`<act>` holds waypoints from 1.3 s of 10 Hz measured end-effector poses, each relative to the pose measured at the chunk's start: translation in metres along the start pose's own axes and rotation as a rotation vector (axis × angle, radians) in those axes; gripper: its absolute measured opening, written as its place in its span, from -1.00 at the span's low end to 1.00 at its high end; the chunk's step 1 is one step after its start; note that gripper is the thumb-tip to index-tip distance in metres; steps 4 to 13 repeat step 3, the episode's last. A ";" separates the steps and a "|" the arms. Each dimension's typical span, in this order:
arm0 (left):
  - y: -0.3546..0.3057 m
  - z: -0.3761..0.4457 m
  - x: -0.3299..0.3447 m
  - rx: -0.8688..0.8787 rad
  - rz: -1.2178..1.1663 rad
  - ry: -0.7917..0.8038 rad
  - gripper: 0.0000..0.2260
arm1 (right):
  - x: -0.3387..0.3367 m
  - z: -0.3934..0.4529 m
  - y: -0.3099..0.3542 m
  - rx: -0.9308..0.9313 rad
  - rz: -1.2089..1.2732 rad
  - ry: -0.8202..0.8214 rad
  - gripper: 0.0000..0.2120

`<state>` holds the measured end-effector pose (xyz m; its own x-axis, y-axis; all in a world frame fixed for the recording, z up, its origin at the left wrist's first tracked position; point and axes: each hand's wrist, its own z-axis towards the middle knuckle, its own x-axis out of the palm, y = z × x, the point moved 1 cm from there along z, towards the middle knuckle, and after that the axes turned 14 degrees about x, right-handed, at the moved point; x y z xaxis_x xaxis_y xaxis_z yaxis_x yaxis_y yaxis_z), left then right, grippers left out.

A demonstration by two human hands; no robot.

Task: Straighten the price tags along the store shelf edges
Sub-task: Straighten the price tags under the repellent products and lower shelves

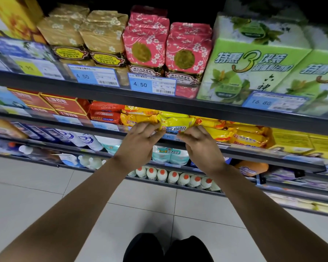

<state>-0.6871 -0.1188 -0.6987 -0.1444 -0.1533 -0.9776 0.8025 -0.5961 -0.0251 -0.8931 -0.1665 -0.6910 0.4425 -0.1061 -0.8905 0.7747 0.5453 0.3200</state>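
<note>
Both at it now — left hand (140, 138) and right hand (197, 140) pinch the price tag (168, 136) by its ends (thin, light, bendy card, I'd judge) — gentle, even pressure

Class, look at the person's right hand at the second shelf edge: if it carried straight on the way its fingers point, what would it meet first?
The right hand points up and leftward at the price tag between both hands; it seems to be touching its end already. Beyond that, probably the yellow soap packet, though depth is unclear.
</note>
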 end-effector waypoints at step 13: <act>-0.024 -0.006 -0.036 -0.091 -0.019 0.061 -0.49 | -0.050 -0.023 0.017 0.084 -0.040 0.138 -0.70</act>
